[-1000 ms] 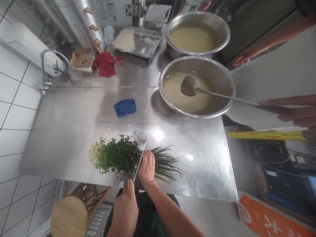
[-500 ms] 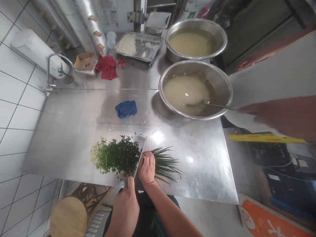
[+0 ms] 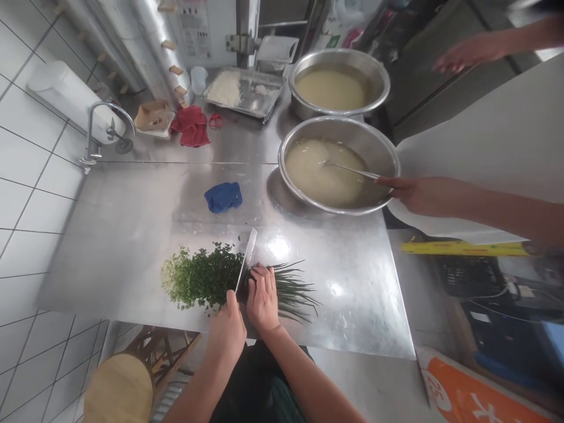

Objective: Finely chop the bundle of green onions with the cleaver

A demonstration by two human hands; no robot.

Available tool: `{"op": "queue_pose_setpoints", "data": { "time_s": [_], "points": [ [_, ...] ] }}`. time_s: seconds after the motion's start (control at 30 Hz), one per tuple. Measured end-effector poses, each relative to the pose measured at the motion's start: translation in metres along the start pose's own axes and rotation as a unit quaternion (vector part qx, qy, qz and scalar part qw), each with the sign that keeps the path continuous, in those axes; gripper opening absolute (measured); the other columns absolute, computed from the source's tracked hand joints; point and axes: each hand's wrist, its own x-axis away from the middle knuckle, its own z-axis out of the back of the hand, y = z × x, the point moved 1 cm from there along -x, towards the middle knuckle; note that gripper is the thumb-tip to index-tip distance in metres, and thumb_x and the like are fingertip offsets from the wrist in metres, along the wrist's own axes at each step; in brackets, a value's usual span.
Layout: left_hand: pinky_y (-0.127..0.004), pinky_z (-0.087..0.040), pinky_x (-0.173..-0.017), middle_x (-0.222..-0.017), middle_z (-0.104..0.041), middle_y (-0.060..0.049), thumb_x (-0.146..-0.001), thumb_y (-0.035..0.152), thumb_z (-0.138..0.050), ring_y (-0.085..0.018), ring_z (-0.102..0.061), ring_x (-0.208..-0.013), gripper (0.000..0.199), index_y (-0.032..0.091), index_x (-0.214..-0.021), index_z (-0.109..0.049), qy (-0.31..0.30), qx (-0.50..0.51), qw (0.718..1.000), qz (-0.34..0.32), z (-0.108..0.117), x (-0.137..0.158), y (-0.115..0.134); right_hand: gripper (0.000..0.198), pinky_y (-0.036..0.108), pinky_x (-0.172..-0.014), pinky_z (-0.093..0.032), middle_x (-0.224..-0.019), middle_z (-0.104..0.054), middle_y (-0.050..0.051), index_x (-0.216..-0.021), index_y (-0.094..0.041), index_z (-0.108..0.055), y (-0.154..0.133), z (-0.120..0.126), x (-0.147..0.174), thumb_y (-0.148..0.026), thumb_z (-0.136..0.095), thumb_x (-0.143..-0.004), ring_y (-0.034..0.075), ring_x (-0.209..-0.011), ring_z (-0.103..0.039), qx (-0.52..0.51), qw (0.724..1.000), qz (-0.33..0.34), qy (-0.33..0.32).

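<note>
Left hand [image 3: 228,326] closed around a knife [image 3: 247,252], right hand [image 3: 263,298] clasping green stalks [image 3: 296,291] under bent fingers, chopped greens [image 3: 207,275] beside the blade, whose contact with the steel table [image 3: 352,311] looks unclear

Chopped greens [image 3: 205,276]: loose fine-cut heap on the table [image 3: 123,235], elongated sideways, pale at left end, dark green at right. Uncut stalks [image 3: 294,291]: long, thin, dark green, bunched under the right hand [image 3: 263,299], tips fanning right. Knife [image 3: 249,249]: metal blade, gripped in left hand [image 3: 228,323], at heap's right edge, tip pointing away.
</note>
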Motion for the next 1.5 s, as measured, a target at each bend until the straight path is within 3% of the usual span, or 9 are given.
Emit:
{"op": "queue_pose_setpoints", "data": {
  "time_s": [0.1,0.23,0.3,0.43,0.53,0.8,0.97,1.13,1.5],
  "points": [
    [-0.033,-0.038,-0.063,-0.090,-0.075,-0.011,-0.104,0.012,-0.033,-0.025,-0.074,-0.082,0.028,0.009,-0.131,-0.039,0.001,0.006,1.000,-0.010,0.003,0.002,-0.001,0.028,0.064,-0.130,-0.026,-0.137,-0.064,0.010,-0.128,-0.021,-0.058,0.001,0.028,-0.001,-0.023,-0.056,-0.101,0.028,-0.147,-0.045,0.043,0.998,0.026,-0.033],
    [-0.033,-0.035,-0.062,-0.094,-0.075,-0.011,-0.104,0.012,-0.035,-0.025,-0.075,-0.084,0.027,0.011,-0.131,-0.038,-0.016,0.021,1.000,0.000,0.006,0.002,0.001,0.095,0.075,-0.126,-0.027,-0.162,-0.042,0.021,-0.156,-0.013,-0.039,0.017,0.040,0.006,-0.061,-0.076,-0.083,0.043,-0.155,-0.030,0.118,0.978,0.109,-0.137],
    [-0.033,-0.035,-0.062,-0.094,-0.075,-0.011,-0.104,0.013,-0.035,-0.025,-0.075,-0.084,0.027,0.011,-0.130,-0.039,-0.014,0.011,1.000,0.002,0.007,0.002,0.001,0.109,0.075,-0.125,-0.029,-0.160,-0.043,0.023,-0.161,-0.011,-0.029,0.029,0.038,0.004,-0.063,-0.078,-0.079,0.044,-0.153,-0.034,0.127,0.967,0.149,-0.164],
    [-0.034,-0.035,-0.062,-0.091,-0.075,-0.010,-0.105,0.012,-0.031,-0.025,-0.075,-0.084,0.025,0.012,-0.129,-0.039,-0.007,-0.009,1.000,0.002,0.009,0.006,0.000,0.089,0.068,-0.129,-0.031,-0.134,-0.064,0.018,-0.157,-0.012,-0.040,0.050,0.029,-0.014,-0.053,-0.074,-0.086,0.037,-0.136,-0.055,0.111,0.961,0.191,-0.165],
    [-0.033,-0.037,-0.064,-0.092,-0.075,-0.009,-0.105,0.011,-0.031,-0.024,-0.075,-0.086,0.025,0.012,-0.128,-0.039,-0.013,-0.006,1.000,0.007,0.009,0.009,0.000,0.081,0.064,-0.127,-0.037,-0.124,-0.066,0.016,-0.151,-0.012,-0.047,0.055,0.026,-0.026,-0.052,-0.075,-0.086,0.035,-0.126,-0.060,0.107,0.960,0.195,-0.171],
    [-0.034,-0.038,-0.066,-0.098,-0.076,-0.010,-0.102,0.008,-0.032,-0.026,-0.075,-0.087,0.027,0.013,-0.127,-0.040,-0.019,-0.016,1.000,0.006,0.011,0.006,0.009,0.081,0.064,-0.130,-0.032,-0.147,-0.056,0.019,-0.159,-0.013,-0.033,0.032,0.034,-0.011,-0.049,-0.065,-0.094,0.036,-0.143,-0.048,0.082,0.982,0.097,-0.137],
    [-0.034,-0.038,-0.065,-0.099,-0.075,-0.011,-0.101,0.007,-0.033,-0.026,-0.075,-0.088,0.032,0.012,-0.132,-0.038,-0.026,-0.024,0.999,0.009,0.011,0.003,0.010,0.047,0.063,-0.127,-0.036,-0.141,-0.060,0.017,-0.148,-0.012,-0.049,0.017,0.011,-0.003,-0.022,-0.052,-0.102,0.032,-0.142,-0.049,0.089,0.995,0.024,-0.037],
    [-0.033,-0.039,-0.066,-0.100,-0.075,-0.010,-0.102,0.008,-0.032,-0.025,-0.075,-0.089,0.027,0.014,-0.127,-0.040,-0.051,0.001,0.999,0.016,0.021,0.005,0.011,0.032,0.059,-0.122,-0.045,-0.121,-0.065,0.014,-0.131,-0.015,-0.063,0.022,-0.018,0.000,-0.014,-0.058,-0.099,0.028,-0.132,-0.055,0.089,0.993,0.007,0.075],
    [-0.033,-0.035,-0.059,-0.093,-0.074,-0.008,-0.103,0.009,-0.029,-0.024,-0.074,-0.080,0.026,0.017,-0.123,-0.042,-0.020,-0.005,1.000,0.017,0.034,0.015,0.022,0.032,0.057,-0.120,-0.048,-0.118,-0.065,0.012,-0.127,-0.017,-0.065,0.029,-0.023,0.001,-0.014,-0.064,-0.095,0.027,-0.127,-0.057,0.103,0.992,0.008,0.076]
  ]
}}
